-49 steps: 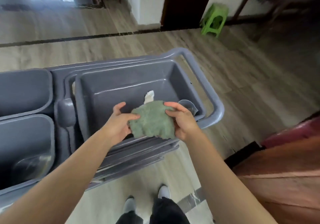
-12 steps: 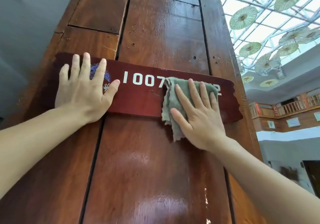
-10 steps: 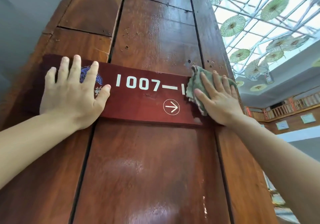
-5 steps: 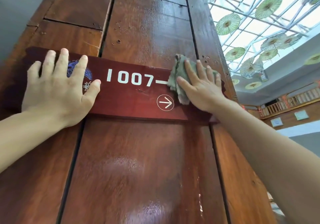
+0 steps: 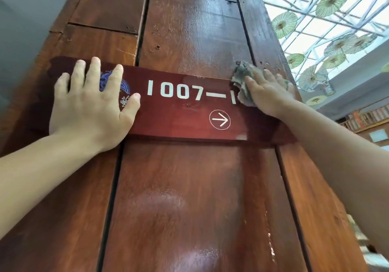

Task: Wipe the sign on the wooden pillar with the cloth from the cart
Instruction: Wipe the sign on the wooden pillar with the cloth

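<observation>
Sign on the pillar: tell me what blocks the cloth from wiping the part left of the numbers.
The left hand lies flat on the sign's left end, covering most of the blue emblem. The cloth, pressed under the right hand, sits at the right end. Between them nothing covers the numbers.

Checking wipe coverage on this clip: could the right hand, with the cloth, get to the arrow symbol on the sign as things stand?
Probably yes. The right hand presses the cloth on the sign just up and right of the arrow symbol, with bare sign face between. The left hand rests flat at the far end.
</observation>
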The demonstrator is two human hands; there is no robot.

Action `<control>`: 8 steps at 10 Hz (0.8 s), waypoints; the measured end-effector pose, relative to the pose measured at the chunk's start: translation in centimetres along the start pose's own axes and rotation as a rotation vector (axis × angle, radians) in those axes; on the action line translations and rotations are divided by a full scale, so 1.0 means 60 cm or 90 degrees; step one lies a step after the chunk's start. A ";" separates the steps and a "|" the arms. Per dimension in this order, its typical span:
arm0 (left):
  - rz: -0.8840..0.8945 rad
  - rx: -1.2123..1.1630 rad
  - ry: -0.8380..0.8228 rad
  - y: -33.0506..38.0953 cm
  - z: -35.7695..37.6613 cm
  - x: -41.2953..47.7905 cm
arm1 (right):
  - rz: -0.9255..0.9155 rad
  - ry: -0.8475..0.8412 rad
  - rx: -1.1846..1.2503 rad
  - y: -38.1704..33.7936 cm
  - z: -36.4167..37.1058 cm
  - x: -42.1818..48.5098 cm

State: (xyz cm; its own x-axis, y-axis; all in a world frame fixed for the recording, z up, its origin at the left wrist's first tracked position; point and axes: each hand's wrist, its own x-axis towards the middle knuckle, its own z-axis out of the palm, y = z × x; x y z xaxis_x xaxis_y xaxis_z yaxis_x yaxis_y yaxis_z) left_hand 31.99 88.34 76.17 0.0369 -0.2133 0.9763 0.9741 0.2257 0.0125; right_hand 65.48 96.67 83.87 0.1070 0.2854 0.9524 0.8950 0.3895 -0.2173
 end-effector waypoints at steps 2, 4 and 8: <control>-0.002 -0.003 -0.008 0.003 -0.006 -0.003 | -0.270 0.087 -0.029 -0.065 0.067 -0.131; -0.008 0.003 -0.036 0.006 -0.014 -0.002 | -0.260 -0.002 0.033 -0.038 0.023 -0.093; -0.016 0.018 -0.071 0.007 -0.016 -0.002 | -0.248 0.052 0.101 -0.047 0.018 -0.085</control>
State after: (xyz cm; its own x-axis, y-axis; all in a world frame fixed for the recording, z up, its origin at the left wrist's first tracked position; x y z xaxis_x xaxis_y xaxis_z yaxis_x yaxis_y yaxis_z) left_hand 32.59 87.51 75.87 -0.0147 -0.1127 0.9935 0.9676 0.2487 0.0425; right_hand 61.96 95.07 79.42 -0.1866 0.0229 0.9822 0.7981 0.5865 0.1380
